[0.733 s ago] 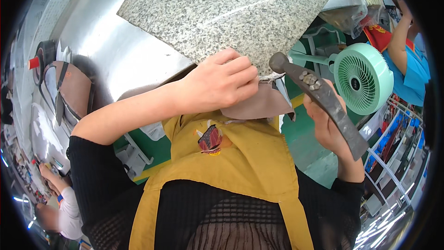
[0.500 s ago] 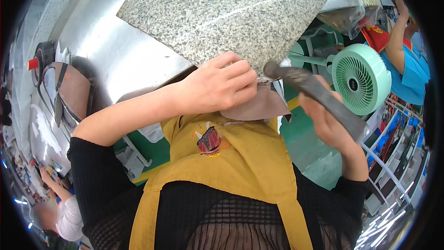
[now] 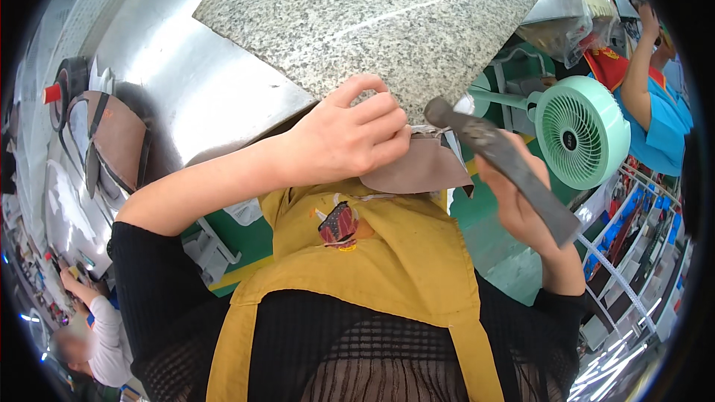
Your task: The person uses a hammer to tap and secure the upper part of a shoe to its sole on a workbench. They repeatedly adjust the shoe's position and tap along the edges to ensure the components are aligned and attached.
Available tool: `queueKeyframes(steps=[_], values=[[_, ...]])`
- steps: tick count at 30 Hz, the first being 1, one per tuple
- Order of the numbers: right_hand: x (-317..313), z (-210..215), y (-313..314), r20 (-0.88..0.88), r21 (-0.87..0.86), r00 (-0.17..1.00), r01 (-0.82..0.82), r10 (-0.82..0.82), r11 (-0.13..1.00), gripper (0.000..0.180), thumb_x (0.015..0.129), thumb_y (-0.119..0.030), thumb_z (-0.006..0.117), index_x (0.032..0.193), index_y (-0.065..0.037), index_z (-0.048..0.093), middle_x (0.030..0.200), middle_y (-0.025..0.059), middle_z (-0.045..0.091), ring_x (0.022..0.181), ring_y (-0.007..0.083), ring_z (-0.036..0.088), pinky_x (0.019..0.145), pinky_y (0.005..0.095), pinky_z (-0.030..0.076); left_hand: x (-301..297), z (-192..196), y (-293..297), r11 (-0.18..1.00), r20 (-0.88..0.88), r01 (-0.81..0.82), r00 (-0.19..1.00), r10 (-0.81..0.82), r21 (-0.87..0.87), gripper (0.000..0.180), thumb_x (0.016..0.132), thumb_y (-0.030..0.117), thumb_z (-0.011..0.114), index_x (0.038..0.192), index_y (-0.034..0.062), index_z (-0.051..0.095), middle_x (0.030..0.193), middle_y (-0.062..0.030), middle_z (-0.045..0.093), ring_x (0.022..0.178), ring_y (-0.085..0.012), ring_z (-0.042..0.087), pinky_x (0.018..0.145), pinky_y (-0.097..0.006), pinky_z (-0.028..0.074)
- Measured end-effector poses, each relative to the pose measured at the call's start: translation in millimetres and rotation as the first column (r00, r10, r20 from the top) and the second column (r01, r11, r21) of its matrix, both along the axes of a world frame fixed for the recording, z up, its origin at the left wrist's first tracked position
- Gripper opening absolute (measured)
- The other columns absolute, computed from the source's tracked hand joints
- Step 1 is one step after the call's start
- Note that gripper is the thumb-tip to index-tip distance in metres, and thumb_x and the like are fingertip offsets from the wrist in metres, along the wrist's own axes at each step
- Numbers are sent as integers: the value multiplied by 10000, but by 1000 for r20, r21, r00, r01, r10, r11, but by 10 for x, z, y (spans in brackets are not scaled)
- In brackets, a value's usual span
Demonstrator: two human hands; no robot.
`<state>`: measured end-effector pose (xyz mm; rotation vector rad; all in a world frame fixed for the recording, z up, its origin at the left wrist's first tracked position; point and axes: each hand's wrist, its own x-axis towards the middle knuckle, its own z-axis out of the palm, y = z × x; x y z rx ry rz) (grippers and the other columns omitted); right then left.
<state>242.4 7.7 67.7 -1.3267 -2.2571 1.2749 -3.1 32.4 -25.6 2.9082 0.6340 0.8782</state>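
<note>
the left hand (image 3: 350, 138) is curled closed, fingertips pinching the upper edge of a brown leather piece (image 3: 421, 167) and pressing it against the near edge of a speckled granite slab (image 3: 372, 22). the leather piece hangs partly off the slab's corner, over the wearer's mustard apron (image 3: 372, 253). the right hand (image 3: 525, 208) is closed in a fist around the handle of a dark metal hammer (image 3: 499, 156); the tool runs diagonally, its head up and left, just beside the left hand's fingers and over the leather, contact not determinable.

the apron carries a small red and dark badge (image 3: 339, 225) on its bib. at far left a red-capped cylinder (image 3: 52, 93) stands beside dark rolls, and a brown shaped sheet (image 3: 112, 141) lies on the steel bench (image 3: 186, 82).

the slab's pointed corner overhangs the bench edge toward the wearer. right of the hammer a mint green fan (image 3: 581, 132) stands close, leaving a narrow gap. a co-worker in a blue top (image 3: 663, 126) stands beyond the fan; another person (image 3: 93, 327) sits at lower left.
</note>
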Motion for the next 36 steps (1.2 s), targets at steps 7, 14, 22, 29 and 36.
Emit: queueKeyframes(steps=[7,14,22,29,36], values=[[-53,40,48,89,-64,993,-72,77,995,463,739,-13,600,1187,-7,482,1010,167,587,858,342,609,678,358,502,-9,-31,-8,1000,33,2,999,-2,-2,214,666,93,591,879,67,603,816,-14,535,818,-167,536,852,-369,428],[-138,-139,-78,203,101,971,-145,123,984,396,766,-38,583,1150,-18,490,959,138,606,802,297,632,647,368,514,-20,50,-95,962,21,-131,990,141,-241,211,663,94,628,874,97,612,820,6,526,835,-180,518,896,-391,388],[-129,-15,19,93,39,993,-76,73,996,417,782,-56,569,1182,-29,458,920,139,614,781,311,631,627,362,511,-97,2,-62,993,24,-66,997,69,-98,229,650,84,609,878,94,611,817,0,524,832,-168,518,899,-407,407],[-191,-5,16,127,-26,984,-121,123,992,403,791,-35,565,1184,-40,477,951,148,607,799,340,620,645,365,502,-109,-12,-95,1000,24,-18,1000,18,-1,185,675,90,607,858,71,587,832,-10,530,846,-159,520,893,-401,425],[-262,-102,26,207,28,970,-139,131,990,335,799,-64,559,1120,-56,464,893,160,596,783,342,615,622,409,486,-115,13,-58,987,14,-80,996,83,-141,194,675,79,621,868,94,608,823,-1,530,834,-167,516,904,-399,403]])
